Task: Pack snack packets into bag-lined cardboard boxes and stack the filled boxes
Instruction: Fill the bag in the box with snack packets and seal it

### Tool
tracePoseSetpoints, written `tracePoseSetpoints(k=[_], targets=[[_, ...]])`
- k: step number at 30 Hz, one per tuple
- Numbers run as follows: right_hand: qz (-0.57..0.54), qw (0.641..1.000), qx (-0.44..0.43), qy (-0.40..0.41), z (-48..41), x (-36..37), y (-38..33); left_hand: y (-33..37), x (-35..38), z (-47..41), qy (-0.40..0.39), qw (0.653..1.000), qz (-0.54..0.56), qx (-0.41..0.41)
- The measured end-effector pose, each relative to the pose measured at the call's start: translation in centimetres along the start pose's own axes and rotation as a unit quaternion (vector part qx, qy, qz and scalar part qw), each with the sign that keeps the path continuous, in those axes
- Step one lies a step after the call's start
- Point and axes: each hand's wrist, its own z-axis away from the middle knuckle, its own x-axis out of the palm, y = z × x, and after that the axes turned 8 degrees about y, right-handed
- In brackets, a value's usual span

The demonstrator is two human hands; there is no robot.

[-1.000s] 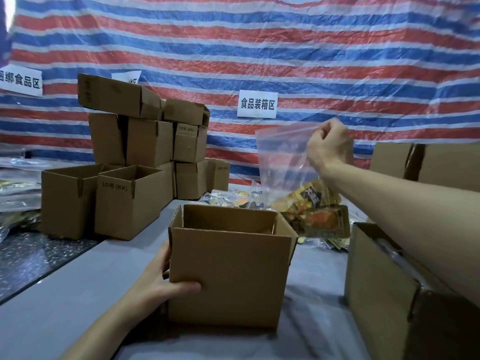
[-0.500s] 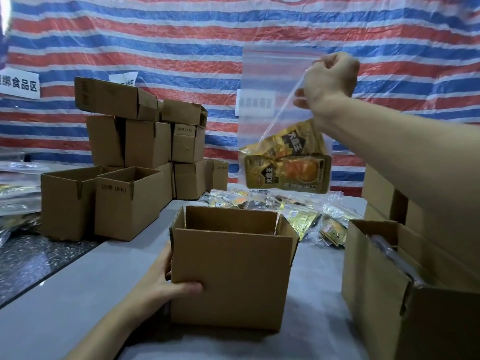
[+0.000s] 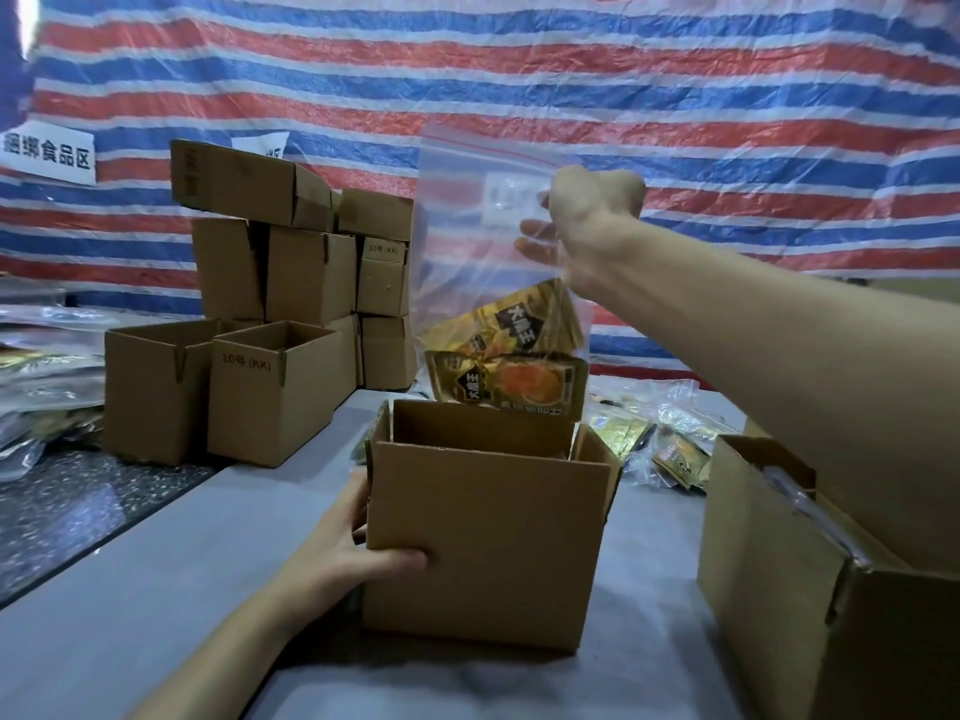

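Observation:
An open cardboard box stands in the middle of the grey table. My left hand grips its left front corner, thumb across the front face. My right hand pinches the upper part of a clear zip bag that hangs right above the box's far opening. Gold and orange snack packets sit in the bottom of the bag, just over the box rim. The inside of the box is hidden from here.
Two open empty boxes stand at the left with a stack of closed boxes behind them. A larger open box with a plastic bag in it stands at the right. Loose bagged packets lie behind. Striped tarp backs the table.
My right hand lifted the bag of packets off the pile, swung it left and lowered it over the middle box. My left hand has stayed on the box corner.

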Motion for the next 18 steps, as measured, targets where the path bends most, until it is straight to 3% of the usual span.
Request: tracePoseSetpoints(k=[9,18], targets=[[-0.039,0.999,-0.011,-0.004,0.3,0.7,-0.4,0.2,0.1,0.0,-0.003,1.0,-0.001,0.003],[0.014,1.0,-0.017,0.017,-0.1,0.4,2.1,0.1,0.2,0.1,0.0,1.0,0.004,-0.001]])
